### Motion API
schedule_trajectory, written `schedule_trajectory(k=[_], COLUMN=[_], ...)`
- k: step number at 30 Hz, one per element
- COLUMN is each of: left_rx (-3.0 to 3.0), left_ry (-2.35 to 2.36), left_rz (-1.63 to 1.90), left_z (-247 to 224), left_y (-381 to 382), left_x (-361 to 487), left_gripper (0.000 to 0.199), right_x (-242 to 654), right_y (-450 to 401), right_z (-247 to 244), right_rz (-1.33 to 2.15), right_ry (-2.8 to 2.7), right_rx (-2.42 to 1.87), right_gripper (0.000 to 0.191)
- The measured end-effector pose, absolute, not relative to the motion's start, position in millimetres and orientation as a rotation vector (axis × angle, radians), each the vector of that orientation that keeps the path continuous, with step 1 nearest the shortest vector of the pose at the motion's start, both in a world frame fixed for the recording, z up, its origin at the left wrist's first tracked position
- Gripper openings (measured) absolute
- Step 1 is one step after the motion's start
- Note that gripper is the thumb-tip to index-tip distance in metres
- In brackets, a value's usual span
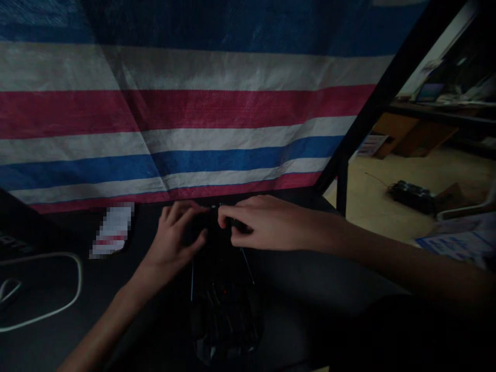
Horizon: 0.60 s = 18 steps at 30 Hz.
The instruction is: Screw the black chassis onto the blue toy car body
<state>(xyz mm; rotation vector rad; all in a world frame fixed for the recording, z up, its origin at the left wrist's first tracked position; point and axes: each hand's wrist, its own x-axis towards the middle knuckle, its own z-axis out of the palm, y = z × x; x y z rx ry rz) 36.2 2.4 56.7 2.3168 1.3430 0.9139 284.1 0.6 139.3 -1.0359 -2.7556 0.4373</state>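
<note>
1. While the left hand [177,230] arches over the long black device with a tiny red light [225,297], its thumb stands apart from bent fingers.
2. Right hand [263,222] stretches across, curled around a small dark piece [241,226].
3. Device sits on the black tabletop [306,274].

The sheet [201,108] looks woven plastic, faintly glossy; the tabletop [294,271], matt.

A flat black tabletop [302,276] spans the lower frame. A pixelated white-and-red item [114,227] and thin white cable [80,281] lie left, a long black device [227,315] lower centre.
</note>
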Motion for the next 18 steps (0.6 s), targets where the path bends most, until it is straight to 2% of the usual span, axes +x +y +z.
schedule_trajectory(k=[1, 3, 7, 10, 15, 18], left_rx=[2.390, 2.428, 2.465, 2.484, 2.505, 2.517], left_ry=[1.243, 1.060, 1.031, 1.068, 1.069, 1.074], left_rz=[0.778, 0.523, 0.213, 0.177, 0.214, 0.242], left_z=[65.2, 76.8, 79.7, 75.6, 71.3, 69.6], left_y=[-3.5, -14.7, -23.3, -19.3, -14.8, -14.1], left_x=[42.9, 56.8, 75.1, 80.0, 82.1, 84.2], left_gripper=[0.028, 0.032, 0.035, 0.035, 0.028, 0.031], right_x=[283.7, 284.0, 290.0, 296.4, 301.8, 303.0], right_y=[0.1, -1.3, -2.6, -2.4, -2.6, 0.5], right_z=[140.2, 141.1, 140.2, 140.8, 139.0, 135.3], right_rz=[0.447, 0.429, 0.371, 0.433, 0.429, 0.357], right_ry=[-2.753, -2.762, -2.790, -2.782, -2.731, -2.727], right_rx=[-1.019, -0.994, -1.030, -0.997, -1.040, -1.118], right_gripper=[0.018, 0.010, 0.021, 0.014, 0.016, 0.018])
